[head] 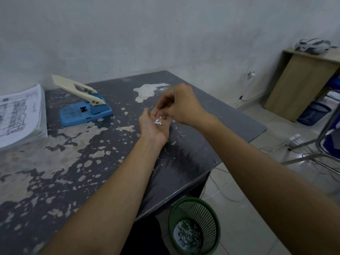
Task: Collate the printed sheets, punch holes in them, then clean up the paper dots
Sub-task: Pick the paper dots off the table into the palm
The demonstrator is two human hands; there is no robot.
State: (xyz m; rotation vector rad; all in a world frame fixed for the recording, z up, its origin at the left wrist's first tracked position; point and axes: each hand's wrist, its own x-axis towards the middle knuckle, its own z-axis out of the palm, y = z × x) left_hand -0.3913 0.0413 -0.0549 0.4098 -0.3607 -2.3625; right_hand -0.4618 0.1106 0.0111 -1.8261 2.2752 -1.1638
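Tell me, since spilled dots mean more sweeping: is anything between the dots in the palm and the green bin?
Nothing visible blocks it. The paper dots lie in the left hand above the table; the green wastebasket stands open-topped on the floor beside the table's near corner.

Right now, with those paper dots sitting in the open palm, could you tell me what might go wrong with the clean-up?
1. The dots lie loose on the flat left hand, over the table; a tilt could scatter them again.
2. The green bin stands on the floor beyond the table edge, so dots may fall during the carry.
3. The right hand works just above the palm and could flick dots off.
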